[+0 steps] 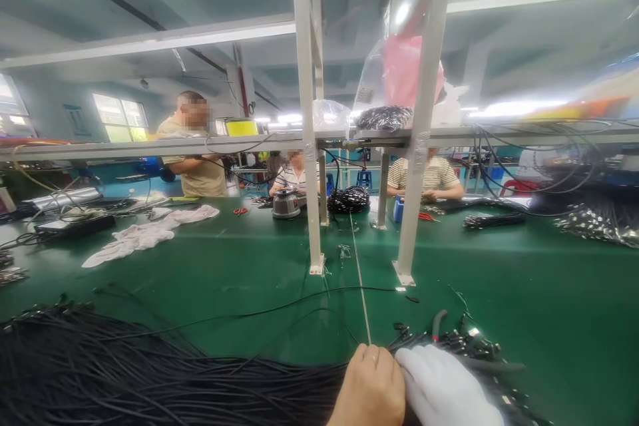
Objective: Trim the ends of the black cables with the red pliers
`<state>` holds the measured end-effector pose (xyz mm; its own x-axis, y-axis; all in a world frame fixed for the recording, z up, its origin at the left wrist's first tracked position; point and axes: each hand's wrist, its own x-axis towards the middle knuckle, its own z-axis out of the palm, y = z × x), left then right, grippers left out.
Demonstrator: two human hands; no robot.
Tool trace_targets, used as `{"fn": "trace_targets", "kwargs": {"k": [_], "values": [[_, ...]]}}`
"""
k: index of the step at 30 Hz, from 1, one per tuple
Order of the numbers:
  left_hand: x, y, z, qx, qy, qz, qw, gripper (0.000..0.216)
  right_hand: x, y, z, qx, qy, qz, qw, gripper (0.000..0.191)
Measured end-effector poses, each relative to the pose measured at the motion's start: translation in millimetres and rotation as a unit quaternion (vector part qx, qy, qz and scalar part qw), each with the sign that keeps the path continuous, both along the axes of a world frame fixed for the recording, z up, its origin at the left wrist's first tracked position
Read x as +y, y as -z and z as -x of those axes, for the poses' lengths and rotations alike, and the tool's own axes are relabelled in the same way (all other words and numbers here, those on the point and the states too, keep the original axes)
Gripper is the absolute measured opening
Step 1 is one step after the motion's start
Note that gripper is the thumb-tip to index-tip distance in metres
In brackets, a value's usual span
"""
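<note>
My left hand (372, 383), bare, is closed at the bottom centre, its fingers curled around the near end of a thin, pale-edged strip (360, 279). That strip runs taut away over the table to a dark coil (348, 200) between the white posts. Pressed against it on the right is my right hand (444, 383) in a white glove, with fingers bent inward; what they grip is hidden. Both hands are over a large bundle of black cables (164, 379), whose metal-tipped ends (479, 346) show at the right. Beside the gloved hand lies a tool with a grey and red handle (438, 326).
White posts (408, 213) carry a shelf (259, 142) across the green table (239, 273). A single black cable (299, 294) lies crosswise ahead. White cloth gloves (150, 233), red scissors (240, 211) and a metal pot-like device (286, 205) are farther off. Several people sit or stand beyond.
</note>
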<state>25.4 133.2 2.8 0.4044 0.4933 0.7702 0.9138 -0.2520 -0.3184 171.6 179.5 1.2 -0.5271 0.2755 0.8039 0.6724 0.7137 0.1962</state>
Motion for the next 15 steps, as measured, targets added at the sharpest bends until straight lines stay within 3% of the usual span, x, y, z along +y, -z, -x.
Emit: {"fn": "trace_targets", "kwargs": {"k": [4, 8, 11, 15], "values": [[-4, -15.4, 6, -0.17, 0.02, 0.083, 0.982, 0.025, -1, -5.7, -1, 0.055, -0.047, 0.137, 0.988, 0.026], [-12, -38.2, 14, -0.363, 0.013, 0.178, 0.915, 0.022, -5, -14.9, -4, 0.096, -0.062, 0.251, 0.961, 0.02], [-14, -42.8, 15, -0.394, 0.036, 0.232, 0.889, 0.024, -4, -18.8, -8, 0.1, -0.067, 0.281, 0.952, 0.016], [-12, -37.8, 14, -0.392, 0.079, 0.279, 0.873, 0.023, 2, -17.6, -11, 0.094, -0.072, 0.254, 0.96, 0.014]]}}
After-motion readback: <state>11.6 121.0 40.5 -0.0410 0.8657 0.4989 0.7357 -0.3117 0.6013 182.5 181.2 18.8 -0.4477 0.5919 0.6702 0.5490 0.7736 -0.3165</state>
